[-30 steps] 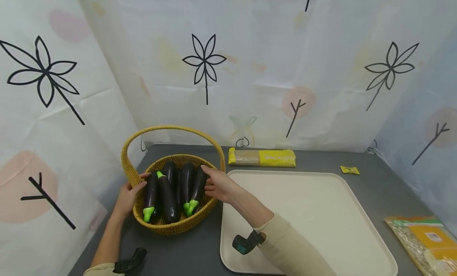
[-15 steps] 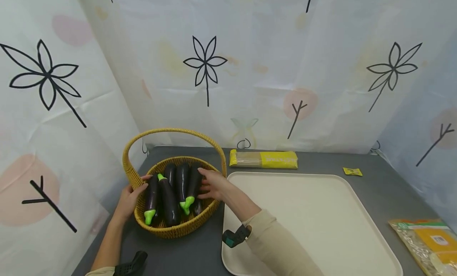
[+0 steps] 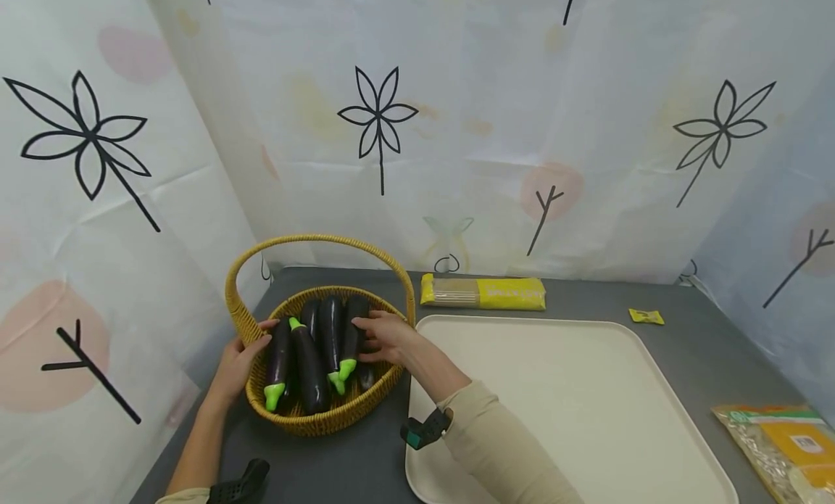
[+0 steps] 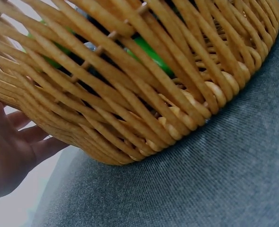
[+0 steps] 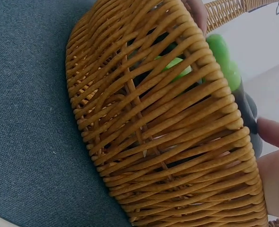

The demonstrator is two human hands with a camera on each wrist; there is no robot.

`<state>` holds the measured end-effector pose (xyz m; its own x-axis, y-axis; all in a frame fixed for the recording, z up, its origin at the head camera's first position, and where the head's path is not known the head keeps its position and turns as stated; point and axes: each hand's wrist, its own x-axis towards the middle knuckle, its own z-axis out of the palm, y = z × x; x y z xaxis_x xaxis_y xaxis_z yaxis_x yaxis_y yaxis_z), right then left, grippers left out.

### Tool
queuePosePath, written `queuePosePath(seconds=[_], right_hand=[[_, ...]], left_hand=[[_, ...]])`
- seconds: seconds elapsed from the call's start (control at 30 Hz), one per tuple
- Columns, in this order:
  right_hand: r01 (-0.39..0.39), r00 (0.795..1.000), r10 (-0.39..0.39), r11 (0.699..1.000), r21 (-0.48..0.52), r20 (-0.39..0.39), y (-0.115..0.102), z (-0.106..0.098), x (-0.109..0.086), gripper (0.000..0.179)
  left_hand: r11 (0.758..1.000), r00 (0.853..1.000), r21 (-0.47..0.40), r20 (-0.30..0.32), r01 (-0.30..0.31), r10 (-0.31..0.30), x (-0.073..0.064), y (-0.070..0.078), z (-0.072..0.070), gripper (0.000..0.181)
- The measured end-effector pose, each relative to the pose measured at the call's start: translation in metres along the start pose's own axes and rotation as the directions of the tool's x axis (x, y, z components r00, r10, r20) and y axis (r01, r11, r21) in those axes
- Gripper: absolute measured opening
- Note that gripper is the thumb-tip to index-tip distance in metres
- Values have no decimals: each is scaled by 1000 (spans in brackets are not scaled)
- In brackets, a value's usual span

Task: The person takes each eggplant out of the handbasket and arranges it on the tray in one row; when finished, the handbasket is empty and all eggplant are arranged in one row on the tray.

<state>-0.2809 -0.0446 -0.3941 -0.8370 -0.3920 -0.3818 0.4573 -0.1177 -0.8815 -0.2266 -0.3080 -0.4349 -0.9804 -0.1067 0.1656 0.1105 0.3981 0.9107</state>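
A yellow-brown wicker basket [image 3: 313, 423] with a tall arched handle stands on the left of the table, holding several dark eggplants [image 3: 309, 373] with bright green caps. My left hand [image 3: 233, 366] grips the basket's left rim by the handle's foot, thumb on top; in the left wrist view its fingers [image 4: 32, 135] reach behind the wicker wall. Inside the right rim, my right hand [image 3: 390, 337] holds the rightmost eggplant [image 3: 353, 341], thumb on its upper part and fingers along its right side. Part of another eggplant [image 3: 365, 376] shows below that hand; the right wrist view hides most fingers.
A large cream tray [image 3: 554, 388] lies right of the basket, under the right forearm. Behind it is a yellow pack of noodles [image 3: 483, 292]. A small yellow packet [image 3: 646, 316] and a clear-and-orange bag [image 3: 783, 446] lie further right. Patterned cloth [image 3: 457, 127] surrounds the table.
My right hand has moved left over the basket, shifting the rightmost eggplant left against its neighbour and uncovering another beneath. My left hand has stayed on the rim.
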Motion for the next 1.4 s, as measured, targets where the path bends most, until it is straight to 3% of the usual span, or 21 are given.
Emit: queuePosePath(seconds=[0.3, 0.67, 0.83, 1.13, 1.27, 1.4], right_hand=[[82, 994, -83, 996, 23, 68, 0, -4, -6, 62], [128, 961, -125, 992, 3, 246, -3, -18, -45, 63], [160, 937, -134, 986, -55, 322, 5, -29, -64, 65], [198, 874, -125, 974, -109, 470, 4, -65, -97, 67], [261, 838, -178, 961, -93, 515, -6, -78, -106, 71], [312, 820, -242, 949, -50, 520, -16, -94, -111, 62]], left_hand=[[999, 1000, 12, 2, -30, 30, 1, -3, 0, 46], [999, 999, -50, 45, -3, 5, -2, -10, -6, 50], [994, 998, -112, 63, -16, 23, -3, -17, -8, 50], [990, 995, -138, 92, -10, 23, -2, -23, -9, 51], [990, 996, -138, 89, -9, 21, -2, -22, -10, 51], [990, 996, -142, 85, -9, 22, -3, -20, -10, 51]])
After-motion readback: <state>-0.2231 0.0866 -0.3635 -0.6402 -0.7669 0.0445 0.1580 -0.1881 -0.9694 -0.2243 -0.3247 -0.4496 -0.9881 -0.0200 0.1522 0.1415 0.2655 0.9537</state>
